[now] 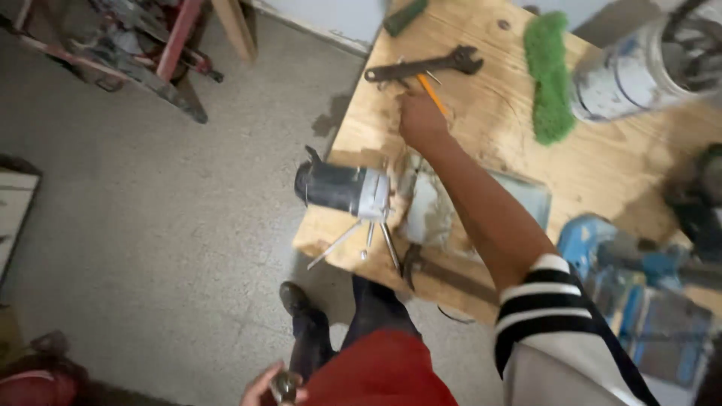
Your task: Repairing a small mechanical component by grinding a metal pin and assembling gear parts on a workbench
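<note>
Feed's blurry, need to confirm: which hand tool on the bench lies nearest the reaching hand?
The adjustable wrench, just beyond the right hand beside the pencil; the hammer lies at the near edge.

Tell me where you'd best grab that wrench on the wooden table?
Probably by the long straight handle of the wrench, coming down from above. It lies flat on the table with the handle bare. The right hand is already just below it, beside a pencil.

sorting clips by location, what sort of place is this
Probably a small repair workshop. A rough plywood workbench carries an adjustable wrench, a small motor and a blue bench vise; the floor is bare concrete. The right hand holds a pencil.
</note>
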